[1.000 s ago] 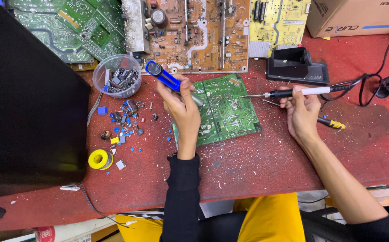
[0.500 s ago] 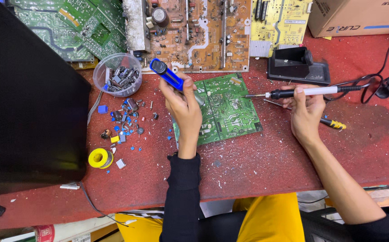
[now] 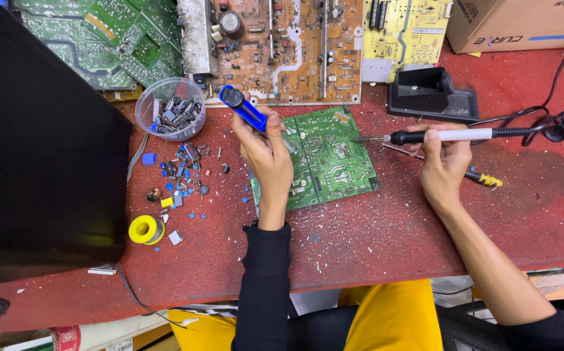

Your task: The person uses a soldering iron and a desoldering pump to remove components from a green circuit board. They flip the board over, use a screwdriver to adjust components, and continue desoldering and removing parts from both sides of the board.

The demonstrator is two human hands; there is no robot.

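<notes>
A small green circuit board (image 3: 330, 156) lies on the red table in front of me. My left hand (image 3: 265, 153) grips a blue desoldering pump (image 3: 246, 110), held above the board's left edge with its blue body pointing up and left. My right hand (image 3: 443, 162) holds a soldering iron (image 3: 441, 136) with a white handle and black grip. The iron lies nearly level, its metal tip just over the board's upper right corner. A black cord runs from the iron to the right.
A clear cup of components (image 3: 170, 109) and scattered small parts (image 3: 178, 179) lie left of the board, with a yellow solder spool (image 3: 144, 229). Large boards (image 3: 282, 39) line the far edge. A black iron stand (image 3: 428, 94), a cardboard box (image 3: 516, 23) and a black panel (image 3: 35, 156) surround.
My left hand has lifted the blue pump slightly up and right. My right hand and the iron shifted a little toward the board.
</notes>
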